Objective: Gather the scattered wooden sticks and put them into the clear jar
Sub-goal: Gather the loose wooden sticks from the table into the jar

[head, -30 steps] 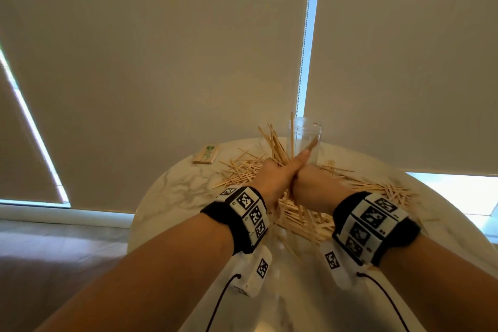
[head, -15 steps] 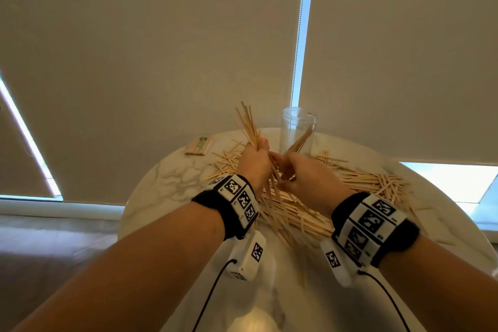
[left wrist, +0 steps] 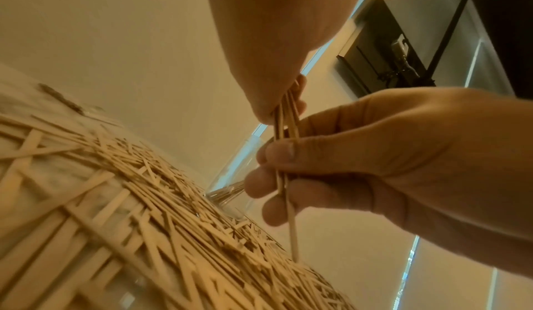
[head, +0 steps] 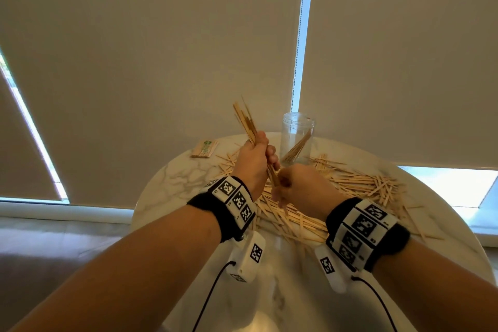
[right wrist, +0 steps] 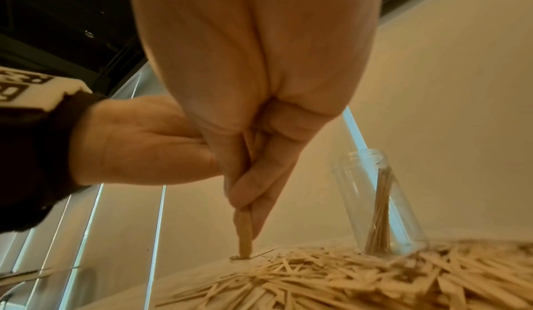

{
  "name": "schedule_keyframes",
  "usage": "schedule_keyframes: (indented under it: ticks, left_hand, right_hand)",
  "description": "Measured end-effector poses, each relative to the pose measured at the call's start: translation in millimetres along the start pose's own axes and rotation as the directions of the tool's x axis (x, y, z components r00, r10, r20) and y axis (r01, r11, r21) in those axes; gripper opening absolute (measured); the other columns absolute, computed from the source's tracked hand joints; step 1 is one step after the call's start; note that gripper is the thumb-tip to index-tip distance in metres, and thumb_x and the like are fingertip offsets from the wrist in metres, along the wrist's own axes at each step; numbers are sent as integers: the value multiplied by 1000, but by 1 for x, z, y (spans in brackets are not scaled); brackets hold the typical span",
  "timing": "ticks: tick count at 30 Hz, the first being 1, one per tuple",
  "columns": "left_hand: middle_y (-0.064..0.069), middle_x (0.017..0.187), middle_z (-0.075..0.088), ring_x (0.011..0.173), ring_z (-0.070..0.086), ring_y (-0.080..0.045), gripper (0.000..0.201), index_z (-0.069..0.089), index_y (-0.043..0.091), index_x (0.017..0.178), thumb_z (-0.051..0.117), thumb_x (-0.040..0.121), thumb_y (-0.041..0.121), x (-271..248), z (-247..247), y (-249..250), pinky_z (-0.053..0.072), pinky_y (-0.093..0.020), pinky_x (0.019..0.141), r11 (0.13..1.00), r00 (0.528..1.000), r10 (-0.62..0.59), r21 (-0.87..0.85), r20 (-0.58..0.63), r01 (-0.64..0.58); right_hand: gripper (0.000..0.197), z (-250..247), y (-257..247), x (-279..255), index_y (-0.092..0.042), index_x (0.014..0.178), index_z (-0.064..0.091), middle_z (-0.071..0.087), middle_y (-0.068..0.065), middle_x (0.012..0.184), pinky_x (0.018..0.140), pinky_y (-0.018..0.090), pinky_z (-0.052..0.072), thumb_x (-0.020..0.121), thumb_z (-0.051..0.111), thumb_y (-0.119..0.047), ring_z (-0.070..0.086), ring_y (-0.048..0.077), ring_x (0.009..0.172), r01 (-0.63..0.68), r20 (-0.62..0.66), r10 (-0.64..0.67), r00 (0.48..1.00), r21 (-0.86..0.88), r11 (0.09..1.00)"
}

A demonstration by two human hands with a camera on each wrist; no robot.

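My left hand (head: pixel 253 162) has lifted since a moment ago and now fists a bundle (head: pixel 246 122) upright, tops fanning above my knuckles, lower ends poking out beneath. My right hand (head: pixel 299 186) has dropped from jar height to sit just under the left, fingers curled round those lower ends. From the right wrist view the bundle's foot is touching the table (right wrist: pixel 202 267), so I judge I'm squaring the ends level, ready to feed the lot in at one go.

The jar (head: pixel 296 137) stands upright and lidless beyond my right knuckles, close but not touching either hand. Inside it, a small sheaf (right wrist: pixel 380 214) leans against the wall, feet on the bottom; most of the jar is bare. So only a little is banked.

The loose sticks (head: pixel 350 186) lie in a thick tangle under and to the right of my wrists, running up to the jar's base. Far past my left hand sits a small packet (head: pixel 204 149), apart from the pile. Plenty left; this handful goes in next, I'd say.
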State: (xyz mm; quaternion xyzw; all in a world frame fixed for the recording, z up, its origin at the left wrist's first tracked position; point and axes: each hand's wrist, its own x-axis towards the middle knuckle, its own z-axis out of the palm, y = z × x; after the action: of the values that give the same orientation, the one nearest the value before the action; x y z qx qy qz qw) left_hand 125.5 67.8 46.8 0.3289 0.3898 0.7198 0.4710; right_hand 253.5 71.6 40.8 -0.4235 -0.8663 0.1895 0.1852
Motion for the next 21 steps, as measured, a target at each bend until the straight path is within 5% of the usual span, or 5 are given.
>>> schedule_keyframes:
  ticks: [7,13,15,18,21]
  left_hand:
    - [4,62,42,47,36,-7,28,50,11,94,42,104,37,-5,-17,1,33,-23,45,973,999,14,229,32,-21]
    - [9,58,42,48,33,-8,36,50,17,82,49,98,50,-40,-9,1,33,-22,45,843,918,-260,534,301,64]
    - [8,59,41,48,33,-9,36,50,20,80,51,97,52,-51,0,0,33,-21,45,813,888,-284,581,361,23]
    - [7,56,36,47,28,-10,38,42,18,75,51,99,46,-56,9,-2,29,-24,45,826,870,-290,563,400,17]
    - [6,56,33,48,26,-11,38,40,18,74,51,100,43,-56,6,-6,28,-25,46,833,865,-281,553,416,4]
  right_hand:
    - [58,-20,1,-7,-20,131,58,69,-6,112,86,28,52,87,65,-56,64,8,95,-16,124,22,992,-56,998]
    - [57,-72,-8,10,-24,151,32,48,2,147,108,42,41,102,39,-52,48,19,130,29,-367,88,926,303,953]
    - [46,-78,-13,15,-20,141,47,56,2,136,103,39,44,105,36,-46,53,21,125,8,-350,72,934,221,975]
    - [42,-71,-21,14,-15,100,70,73,-3,95,79,33,53,105,34,-36,68,26,94,-49,-46,58,997,179,983]
    - [45,-66,-22,8,-16,97,72,74,-4,90,83,39,56,105,37,-42,70,26,90,-49,25,45,999,218,975]
